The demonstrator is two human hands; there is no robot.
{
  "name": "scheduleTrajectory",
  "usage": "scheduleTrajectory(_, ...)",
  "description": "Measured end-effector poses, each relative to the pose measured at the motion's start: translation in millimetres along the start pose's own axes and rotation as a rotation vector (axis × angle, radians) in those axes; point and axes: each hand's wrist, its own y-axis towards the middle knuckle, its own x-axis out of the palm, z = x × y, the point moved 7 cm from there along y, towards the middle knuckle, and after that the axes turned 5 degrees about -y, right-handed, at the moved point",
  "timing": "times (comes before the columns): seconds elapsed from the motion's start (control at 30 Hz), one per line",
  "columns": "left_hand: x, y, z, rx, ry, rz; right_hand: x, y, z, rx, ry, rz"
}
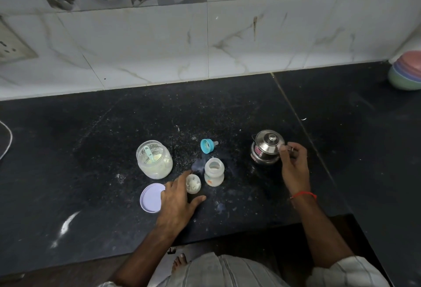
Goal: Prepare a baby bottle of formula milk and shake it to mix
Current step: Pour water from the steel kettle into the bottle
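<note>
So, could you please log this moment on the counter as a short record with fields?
surface: black counter below a tiled wall
baby bottle: upright, open, near the middle
teat ring: blue, lying behind the bottle
bottle cap: clear, just left of the bottle
powder jar: open, scoop inside
jar lid: lilac, lying flat, partly under the left hand
steel kettle: lidded, standing on the counter to the right
left hand: fingers spread, by the cap
right hand: pinching the kettle's handle
</note>
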Motion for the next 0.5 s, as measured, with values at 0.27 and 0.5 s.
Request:
scheduleTrajectory(0.27,-13.7,1.6,39.4,0.167,0.025,0.151,-2.0,11.1,8.4,0.051,0.127,-0.040)
scheduleTrajectory(0.5,5.6,30.6,63.1,0.107,0.187,-0.014,-2.4,1.8,-9.4,0.023,0.359,-0.125)
